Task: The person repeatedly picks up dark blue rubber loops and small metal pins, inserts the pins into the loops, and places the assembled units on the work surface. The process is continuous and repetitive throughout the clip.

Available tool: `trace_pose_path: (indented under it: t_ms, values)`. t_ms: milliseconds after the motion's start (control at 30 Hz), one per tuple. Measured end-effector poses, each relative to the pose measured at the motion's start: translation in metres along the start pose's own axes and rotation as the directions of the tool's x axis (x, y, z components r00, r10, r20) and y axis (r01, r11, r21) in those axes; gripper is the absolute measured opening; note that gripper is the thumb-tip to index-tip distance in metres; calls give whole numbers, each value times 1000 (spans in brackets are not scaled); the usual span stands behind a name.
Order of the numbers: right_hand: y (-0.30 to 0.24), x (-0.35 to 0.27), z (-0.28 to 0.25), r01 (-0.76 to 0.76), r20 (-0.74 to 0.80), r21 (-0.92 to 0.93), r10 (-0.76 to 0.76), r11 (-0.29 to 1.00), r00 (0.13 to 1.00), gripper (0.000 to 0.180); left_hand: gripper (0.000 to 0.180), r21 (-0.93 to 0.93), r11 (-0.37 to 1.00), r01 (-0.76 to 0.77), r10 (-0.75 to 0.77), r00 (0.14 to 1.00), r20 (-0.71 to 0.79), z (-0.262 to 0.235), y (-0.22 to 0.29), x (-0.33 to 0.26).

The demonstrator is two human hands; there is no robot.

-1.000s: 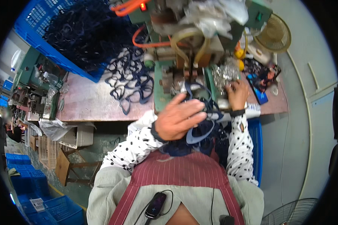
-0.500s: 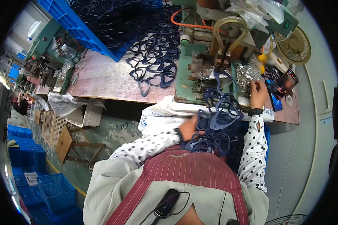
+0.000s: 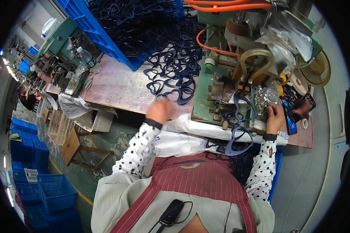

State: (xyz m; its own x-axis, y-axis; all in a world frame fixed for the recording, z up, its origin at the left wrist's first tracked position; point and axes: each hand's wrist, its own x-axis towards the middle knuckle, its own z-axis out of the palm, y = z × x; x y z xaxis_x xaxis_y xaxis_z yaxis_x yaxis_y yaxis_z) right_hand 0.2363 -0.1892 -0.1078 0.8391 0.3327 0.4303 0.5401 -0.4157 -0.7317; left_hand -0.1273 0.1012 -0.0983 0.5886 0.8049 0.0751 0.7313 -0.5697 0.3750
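Note:
My left hand (image 3: 160, 110), blurred by motion, is over the table's front edge. Just beyond it lie several dark blue plastic eyeglass frames (image 3: 179, 83); whether its fingers grip one cannot be made out. On the right, my right hand (image 3: 275, 118) is at the edge of a pile of small shiny metal parts (image 3: 261, 101), thumb and fingers pinched together; anything between them is too small to name. Between my hands, a dark blue eyeglass frame (image 3: 241, 140) hangs at the front of a green bench machine (image 3: 203, 103), with another above it.
A blue crate (image 3: 105, 42) heaped with frames leans at the back left. White sacking (image 3: 182, 141) covers the table edge before my lap. A phone (image 3: 304, 105), a tape roll (image 3: 304, 123) and a fan (image 3: 315, 70) are at the right. A wooden stool (image 3: 72, 149) stands lower left.
My left hand has left the bunch of frames by my lap and moved up and left to the table edge. My right hand stays by the metal parts. The view has shifted slightly.

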Motion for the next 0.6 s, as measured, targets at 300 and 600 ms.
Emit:
trace_pose_path:
  t_ms: [300, 600]
  values:
    - [-33, 1, -7, 5, -21, 12, -5, 1000, 1000, 15, 27, -184, 983, 23, -116, 852, -511, 35, -40, 47]
    - [-157, -9, -4, 71, 136, 388, -133, 919, 982, 17, 40, -697, 545, -466, -6, 829, -559, -67, 90, 20]
